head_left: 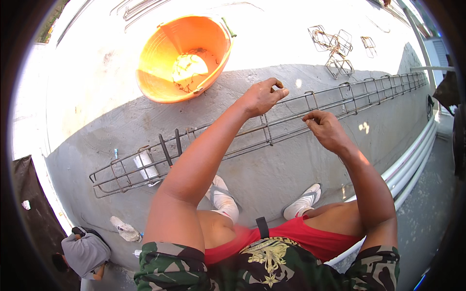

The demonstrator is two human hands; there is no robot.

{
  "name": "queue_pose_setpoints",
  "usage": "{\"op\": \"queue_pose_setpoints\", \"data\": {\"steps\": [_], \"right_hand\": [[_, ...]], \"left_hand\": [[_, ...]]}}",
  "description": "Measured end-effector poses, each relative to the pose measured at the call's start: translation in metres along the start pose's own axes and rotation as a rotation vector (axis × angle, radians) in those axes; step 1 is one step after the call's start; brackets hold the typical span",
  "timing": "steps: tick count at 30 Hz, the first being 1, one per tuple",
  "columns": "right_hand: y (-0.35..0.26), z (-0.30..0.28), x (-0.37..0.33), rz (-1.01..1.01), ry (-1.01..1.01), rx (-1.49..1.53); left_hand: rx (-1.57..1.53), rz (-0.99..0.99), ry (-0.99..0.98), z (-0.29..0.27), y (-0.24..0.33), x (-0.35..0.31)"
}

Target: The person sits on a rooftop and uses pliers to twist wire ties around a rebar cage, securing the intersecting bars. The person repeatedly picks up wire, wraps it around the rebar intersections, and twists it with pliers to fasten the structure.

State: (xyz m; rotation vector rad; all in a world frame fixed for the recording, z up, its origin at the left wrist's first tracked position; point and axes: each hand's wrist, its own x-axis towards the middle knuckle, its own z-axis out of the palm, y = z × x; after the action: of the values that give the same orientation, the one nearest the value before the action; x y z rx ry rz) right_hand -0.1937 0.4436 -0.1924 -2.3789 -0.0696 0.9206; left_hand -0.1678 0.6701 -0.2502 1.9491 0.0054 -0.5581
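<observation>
A long rebar cage point(266, 130) of steel rods and rectangular stirrups lies across the floor in front of me. My left hand point(262, 98) is over its far side, fingers curled in toward the thumb. Thumb and fingertips of my right hand point(326, 129) are pinched together by the near rods. Whatever either hand grips is too thin or hidden to make out. Two dark handles of a hand tool point(165, 149) rise from the cage left of my left arm, its head hidden. Under the cage's left end is a white cylinder point(145, 165).
Beyond the cage stands an orange bucket point(154, 58) with wire bits inside. Loose bent stirrups point(335, 46) lie at far right, rods point(141, 9) at far left. White pipes point(412, 157) run along the right. Another person point(86, 247) is at lower left, near a crumpled white bag point(126, 229).
</observation>
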Motion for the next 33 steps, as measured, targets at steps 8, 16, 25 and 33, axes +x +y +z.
{"op": "queue_pose_setpoints", "data": {"steps": [8,16,25,33], "right_hand": [[0.073,0.102,0.037,0.118,0.031,-0.289],[0.073,0.136,0.049,0.13,0.197,0.04],[0.06,0.144,0.061,0.116,0.099,0.088],[0.061,0.134,0.066,0.013,-0.053,0.33]], "left_hand": [[0.638,-0.01,-0.287,0.052,-0.059,0.029],[0.982,-0.071,-0.46,0.083,-0.048,0.043],[0.892,0.08,-0.229,0.081,-0.06,0.027],[0.572,0.055,-0.169,0.058,-0.058,0.005]]}}
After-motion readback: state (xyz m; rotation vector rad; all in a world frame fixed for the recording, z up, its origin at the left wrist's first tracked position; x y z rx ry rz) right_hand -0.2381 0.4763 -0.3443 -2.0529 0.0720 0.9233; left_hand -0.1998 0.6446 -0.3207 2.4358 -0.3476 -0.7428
